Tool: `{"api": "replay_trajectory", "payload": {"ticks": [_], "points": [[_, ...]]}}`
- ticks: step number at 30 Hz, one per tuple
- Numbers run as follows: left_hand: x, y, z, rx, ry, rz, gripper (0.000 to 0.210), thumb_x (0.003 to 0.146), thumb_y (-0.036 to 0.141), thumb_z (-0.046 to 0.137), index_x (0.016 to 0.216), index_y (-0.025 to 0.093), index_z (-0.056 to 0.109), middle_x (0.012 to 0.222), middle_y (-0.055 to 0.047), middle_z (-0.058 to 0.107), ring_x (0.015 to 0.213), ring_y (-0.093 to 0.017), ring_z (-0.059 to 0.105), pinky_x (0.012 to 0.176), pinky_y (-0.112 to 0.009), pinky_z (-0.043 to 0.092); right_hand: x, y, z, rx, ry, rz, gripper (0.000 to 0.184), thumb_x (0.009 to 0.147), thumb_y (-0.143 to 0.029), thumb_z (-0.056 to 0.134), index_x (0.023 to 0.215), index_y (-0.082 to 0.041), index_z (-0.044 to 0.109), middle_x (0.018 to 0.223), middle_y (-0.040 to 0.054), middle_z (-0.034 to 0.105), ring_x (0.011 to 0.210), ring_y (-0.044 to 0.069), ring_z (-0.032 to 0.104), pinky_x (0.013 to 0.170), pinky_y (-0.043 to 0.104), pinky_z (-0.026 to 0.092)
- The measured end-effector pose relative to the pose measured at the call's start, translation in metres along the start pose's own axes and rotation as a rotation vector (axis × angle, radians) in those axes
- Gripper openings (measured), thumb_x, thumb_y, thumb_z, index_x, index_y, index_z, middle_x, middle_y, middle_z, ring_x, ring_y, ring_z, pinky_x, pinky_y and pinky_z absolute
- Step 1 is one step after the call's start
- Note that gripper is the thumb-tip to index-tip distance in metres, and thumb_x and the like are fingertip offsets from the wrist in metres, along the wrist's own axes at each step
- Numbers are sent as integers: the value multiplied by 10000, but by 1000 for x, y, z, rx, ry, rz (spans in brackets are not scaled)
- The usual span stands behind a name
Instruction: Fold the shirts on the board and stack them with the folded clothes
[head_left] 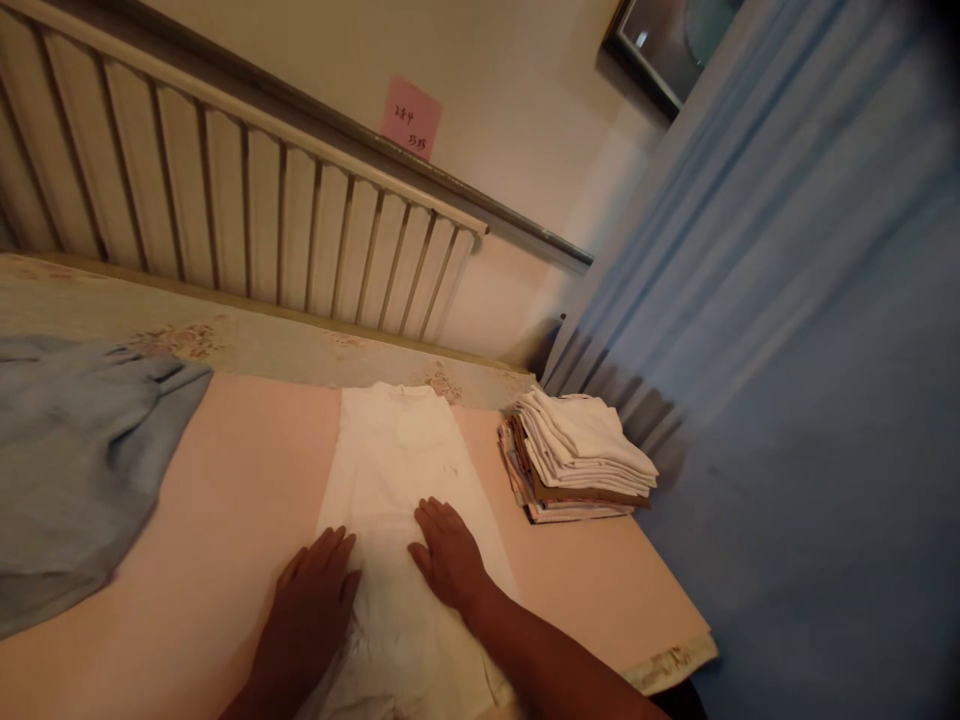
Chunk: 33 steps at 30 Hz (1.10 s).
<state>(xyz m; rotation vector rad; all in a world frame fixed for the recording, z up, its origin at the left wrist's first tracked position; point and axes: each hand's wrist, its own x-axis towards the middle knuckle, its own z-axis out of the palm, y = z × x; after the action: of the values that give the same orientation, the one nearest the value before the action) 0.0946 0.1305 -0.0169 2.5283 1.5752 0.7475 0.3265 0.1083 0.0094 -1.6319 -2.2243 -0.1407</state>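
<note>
A white garment (pixel 397 450), folded into a long narrow shape, lies on the pink table cover (pixel 240 480) in front of me. Its neckline edge faces the wall, and the near part looks wrinkled. My left hand (pixel 315 590) is at the garment's left edge, fingers stretched forward. On the right half of the cloth my right hand (pixel 448 553) lies flat, thumb apart from the other fingers. Neither hand grips anything.
Folded clothes (pixel 581 450) are stacked at the right, white ones on top. A grey-blue garment (pixel 82 460) lies loosely at the left. Behind the table stand a radiator (pixel 262 220) and a wall with a pink note (pixel 411 117). A blue curtain (pixel 787 400) hangs along the right side.
</note>
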Motion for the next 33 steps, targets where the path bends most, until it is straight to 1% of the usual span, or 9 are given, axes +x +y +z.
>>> {"api": "replay_trajectory", "payload": {"ticks": [7, 16, 21, 30, 33], "points": [[0, 1, -2, 7, 11, 7, 418, 910, 302, 354, 1227, 160, 586, 1356, -114, 559, 1282, -248, 472, 1095, -464, 295, 1, -2, -3, -1, 1, 2, 481, 940, -362, 455, 1373, -154, 448, 1439, 101, 461, 1380, 224, 344, 1160, 443, 279], [-2, -3, 6, 8, 35, 12, 417, 920, 313, 351, 1237, 165, 578, 1358, -107, 558, 1286, -237, 466, 1098, -461, 302, 0, -1, -1, -8, -2, 10, 488, 934, -362, 468, 1379, -165, 444, 1441, 93, 459, 1380, 226, 344, 1160, 441, 281], [-2, -2, 6, 0, 56, 13, 393, 916, 306, 372, 1224, 183, 584, 1353, -104, 562, 1281, -235, 471, 1098, -459, 306, 0, -2, -1, -12, 3, 7, 486, 934, -358, 469, 1380, -168, 444, 1439, 96, 461, 1379, 226, 345, 1154, 449, 290], [-3, -1, 1, -10, 16, 7, 413, 916, 304, 368, 1239, 156, 579, 1361, -120, 552, 1286, -254, 466, 1093, -471, 308, 0, -2, -2, 9, 18, 4, 463, 939, -338, 460, 1360, -147, 463, 1430, 102, 472, 1381, 216, 342, 1161, 447, 274], [-3, 0, -1, -9, 10, 10, 412, 918, 311, 376, 1241, 154, 577, 1363, -122, 550, 1287, -251, 467, 1093, -466, 310, -1, -2, 0, 15, 40, -8, 463, 932, -326, 477, 1360, -150, 465, 1417, 105, 486, 1376, 216, 351, 1155, 450, 286]]}}
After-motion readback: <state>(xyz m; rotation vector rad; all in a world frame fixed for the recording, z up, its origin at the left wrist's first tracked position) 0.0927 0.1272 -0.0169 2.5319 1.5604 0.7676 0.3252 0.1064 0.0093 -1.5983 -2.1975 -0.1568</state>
